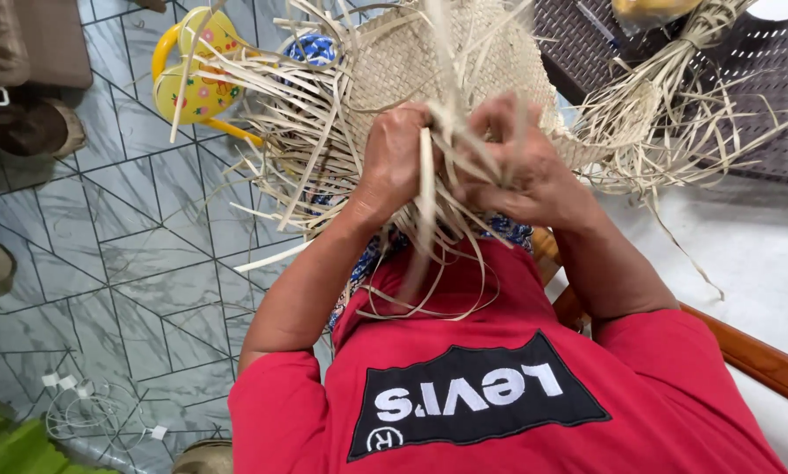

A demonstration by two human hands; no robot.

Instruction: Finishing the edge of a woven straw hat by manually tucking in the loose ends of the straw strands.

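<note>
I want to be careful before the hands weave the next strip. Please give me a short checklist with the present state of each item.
1. Left hand closed on the loose straw strips: ok.
2. Right hand closed on the same bunch: ok.
3. Woven straw piece lies above the hands, within reach: ok.
4. Which single strip each grip pinches: cannot tell, fingers overlap.
5. Spare strip bundle close, at right: ok.
6. Loose ends free of the yellow plastic chair: cannot tell.
</note>
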